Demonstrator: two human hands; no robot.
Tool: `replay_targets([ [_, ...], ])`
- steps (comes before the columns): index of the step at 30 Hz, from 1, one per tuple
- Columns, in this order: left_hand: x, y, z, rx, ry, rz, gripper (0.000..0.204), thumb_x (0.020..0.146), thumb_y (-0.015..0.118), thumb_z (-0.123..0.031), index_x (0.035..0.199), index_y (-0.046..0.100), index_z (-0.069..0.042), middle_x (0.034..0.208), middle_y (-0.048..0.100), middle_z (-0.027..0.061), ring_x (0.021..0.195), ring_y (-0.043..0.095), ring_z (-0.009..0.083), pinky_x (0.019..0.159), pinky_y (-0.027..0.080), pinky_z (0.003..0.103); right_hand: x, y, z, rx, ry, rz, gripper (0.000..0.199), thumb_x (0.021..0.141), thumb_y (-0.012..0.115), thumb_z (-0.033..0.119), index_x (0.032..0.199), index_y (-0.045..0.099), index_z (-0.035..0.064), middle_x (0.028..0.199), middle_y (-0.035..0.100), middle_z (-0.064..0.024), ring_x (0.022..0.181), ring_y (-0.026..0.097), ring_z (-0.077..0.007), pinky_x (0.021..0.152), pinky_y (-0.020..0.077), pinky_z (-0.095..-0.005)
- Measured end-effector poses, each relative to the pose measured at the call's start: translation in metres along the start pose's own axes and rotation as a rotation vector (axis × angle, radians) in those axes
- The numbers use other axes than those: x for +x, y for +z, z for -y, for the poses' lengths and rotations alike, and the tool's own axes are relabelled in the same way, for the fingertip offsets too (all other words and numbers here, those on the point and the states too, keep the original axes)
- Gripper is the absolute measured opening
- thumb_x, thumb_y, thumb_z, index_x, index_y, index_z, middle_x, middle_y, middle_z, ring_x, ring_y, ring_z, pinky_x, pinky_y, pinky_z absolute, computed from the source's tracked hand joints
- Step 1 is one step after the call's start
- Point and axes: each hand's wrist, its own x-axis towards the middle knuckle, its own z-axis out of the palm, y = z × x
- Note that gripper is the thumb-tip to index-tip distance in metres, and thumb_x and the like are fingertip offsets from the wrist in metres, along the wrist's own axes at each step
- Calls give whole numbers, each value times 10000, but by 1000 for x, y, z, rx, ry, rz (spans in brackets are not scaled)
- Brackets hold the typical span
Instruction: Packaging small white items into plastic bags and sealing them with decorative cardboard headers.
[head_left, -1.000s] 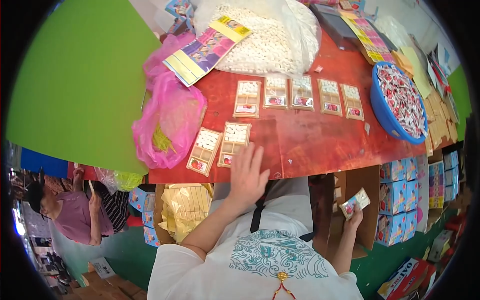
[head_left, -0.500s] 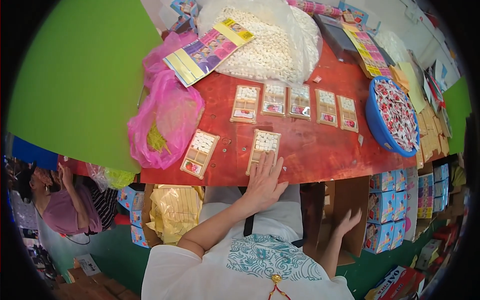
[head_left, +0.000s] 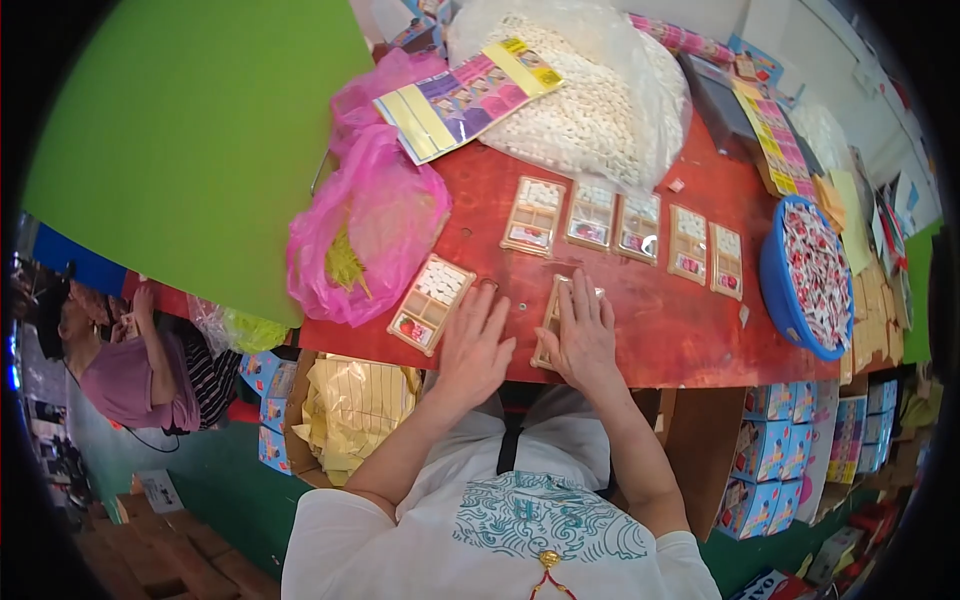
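Observation:
My right hand (head_left: 585, 335) lies over a small tan compartment tray (head_left: 549, 318) near the front edge of the red table (head_left: 660, 320), covering most of it. Just left of it, my left hand (head_left: 475, 342) rests flat on the table with its fingers apart and nothing in it. A second tray (head_left: 432, 303), filled with white pieces, sits to the left of that hand. Farther back, several more trays (head_left: 590, 215) lie in a row.
A blue basin (head_left: 775, 290) of small red and white items stands at the right. A pink plastic bag (head_left: 365, 225), a large clear bag of white pieces (head_left: 590, 100) and colourful card sheets (head_left: 465, 100) lie behind. A box of yellow packets (head_left: 350, 410) and blue cartons (head_left: 790, 450) sit below the table. Another person (head_left: 120, 350) sits at left.
My right hand rose from the box at lower right onto the tray. My left hand slid that tray rightward toward the front edge, then moved just left of it.

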Motion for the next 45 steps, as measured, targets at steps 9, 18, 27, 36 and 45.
replay_targets([
  [9,8,-3,34,451,-206,-8,708,821,622,-356,1384,366,-10,1443,298,259,1328,249,468,1032,197,614,-4,-10,-28,-125,-84,119,716,887,499,474,1412,341,12,1476,298,-178,1377,257,-317,1091,171,-512],
  [18,57,-8,16,309,-141,-8,550,847,582,-359,1310,498,-74,1356,432,226,1176,451,390,918,366,516,8,-29,-51,-57,-46,176,665,862,551,402,1417,364,88,1482,280,-197,1366,289,-328,1081,160,-541],
  [27,180,-16,91,-482,-300,-301,514,872,560,-224,1321,453,2,1342,459,201,1170,480,318,951,401,365,161,-29,-41,-69,-251,-213,488,787,644,175,1242,522,47,1300,471,-191,1182,475,-320,988,325,-473],
  [36,200,-41,125,-1135,-619,-661,657,863,551,-161,1439,268,-18,1462,323,150,1255,401,222,938,368,342,317,87,15,1711,758,399,431,860,601,298,1195,517,40,1072,600,-130,944,591,-252,806,474,-413],
  [45,159,-51,124,-1442,-668,-537,485,863,552,-79,1326,409,-54,1272,485,87,1034,528,189,839,457,330,364,135,27,1939,891,321,184,857,570,251,819,616,77,701,622,-51,594,575,-189,556,475,-343],
])
